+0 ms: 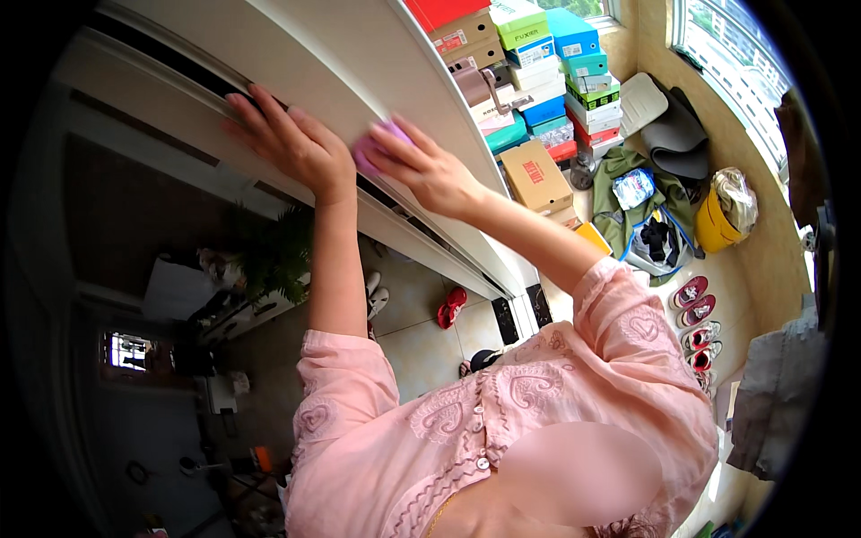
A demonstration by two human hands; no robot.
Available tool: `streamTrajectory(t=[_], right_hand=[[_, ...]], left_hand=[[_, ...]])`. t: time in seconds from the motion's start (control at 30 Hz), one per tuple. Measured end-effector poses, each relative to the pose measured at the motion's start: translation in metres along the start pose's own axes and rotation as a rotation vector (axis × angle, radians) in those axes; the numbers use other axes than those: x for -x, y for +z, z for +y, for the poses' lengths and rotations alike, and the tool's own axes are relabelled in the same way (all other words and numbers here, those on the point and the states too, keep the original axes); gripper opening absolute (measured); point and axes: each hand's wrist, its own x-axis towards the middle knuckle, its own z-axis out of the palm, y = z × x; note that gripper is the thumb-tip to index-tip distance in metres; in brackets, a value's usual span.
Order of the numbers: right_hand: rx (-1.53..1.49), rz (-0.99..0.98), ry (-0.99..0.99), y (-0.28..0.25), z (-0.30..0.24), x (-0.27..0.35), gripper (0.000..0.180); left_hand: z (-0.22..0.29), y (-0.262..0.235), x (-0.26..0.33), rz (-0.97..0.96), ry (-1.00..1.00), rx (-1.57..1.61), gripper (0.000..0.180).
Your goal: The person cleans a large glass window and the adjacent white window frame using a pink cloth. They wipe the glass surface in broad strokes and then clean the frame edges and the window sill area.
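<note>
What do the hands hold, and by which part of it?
A purple cloth or sponge: the right hand has its fingers over the outer side, against the white door. The left hand holds nothing visible.

above your right hand [429, 170], white panel [359, 54] lies bare, free for passing. leftward, your left hand [300, 148] blocks you. past the panel's right edge, a handle [492, 90] juts out (stacked boxes [543, 112] beyond).

The cloth [364, 156] is held between the right hand [426, 175] and the door [332, 45], the left hand [300, 148] being placed left of it; boxes [536, 175] are stacked right of the door, a bucket [713, 222] being set to their right
</note>
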Motion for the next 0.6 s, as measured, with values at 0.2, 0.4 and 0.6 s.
streamTrajectory(t=[0.2, 0.4, 0.6], right_hand=[[-0.016, 0.216, 0.038, 0.002, -0.010, -0.041, 0.058], [-0.030, 0.019, 0.129, 0.017, -0.016, 0.061, 0.054], [-0.146, 0.109, 0.116, -0.021, -0.011, 0.054, 0.056]], left_hand=[[0.003, -0.003, 0.002, 0.007, -0.029, 0.008, 0.047], [0.005, -0.006, -0.003, 0.008, 0.004, -0.005, 0.050], [0.043, -0.002, -0.010, -0.020, 0.026, -0.013, 0.056]])
